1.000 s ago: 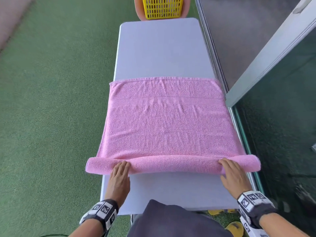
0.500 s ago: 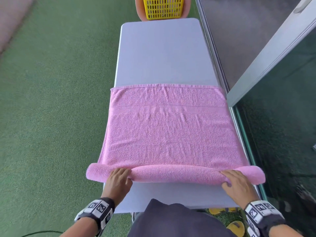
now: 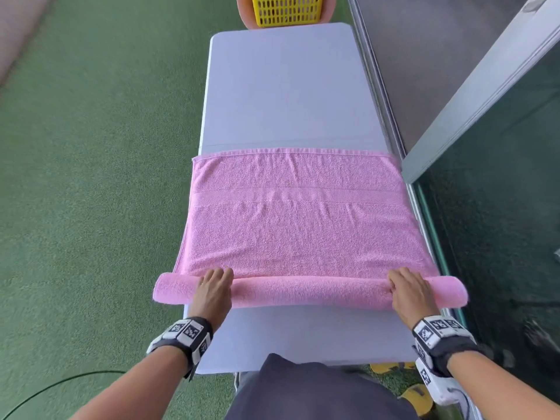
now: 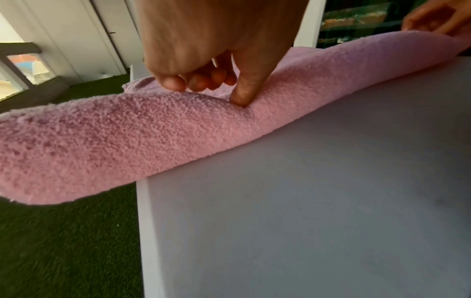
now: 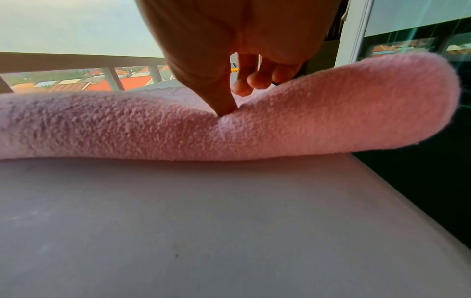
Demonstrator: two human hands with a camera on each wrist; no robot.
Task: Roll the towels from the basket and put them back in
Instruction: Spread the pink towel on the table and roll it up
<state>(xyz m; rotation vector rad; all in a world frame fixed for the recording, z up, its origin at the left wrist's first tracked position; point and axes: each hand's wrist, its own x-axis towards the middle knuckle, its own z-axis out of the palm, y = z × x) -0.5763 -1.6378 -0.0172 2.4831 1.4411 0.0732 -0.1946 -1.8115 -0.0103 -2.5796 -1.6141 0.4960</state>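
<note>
One soft pink terry-cloth towel (image 3: 303, 225) lies on a long white table (image 3: 288, 92), its near edge wound into a thick roll that overhangs both table sides. The left hand (image 3: 213, 294) and right hand (image 3: 409, 291) curl over the roll near its ends, thumbs dented into the pile. It looks light, limp and grippy, best held near both ends; one yellow slatted plastic basket (image 3: 288, 10) stands beyond the far end.

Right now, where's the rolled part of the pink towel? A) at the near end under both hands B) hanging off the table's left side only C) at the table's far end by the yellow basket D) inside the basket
A: the roll of the pink towel lies across the table at the near end, with the left hand and right hand curled on it; the yellow basket is beyond the far end.
</note>
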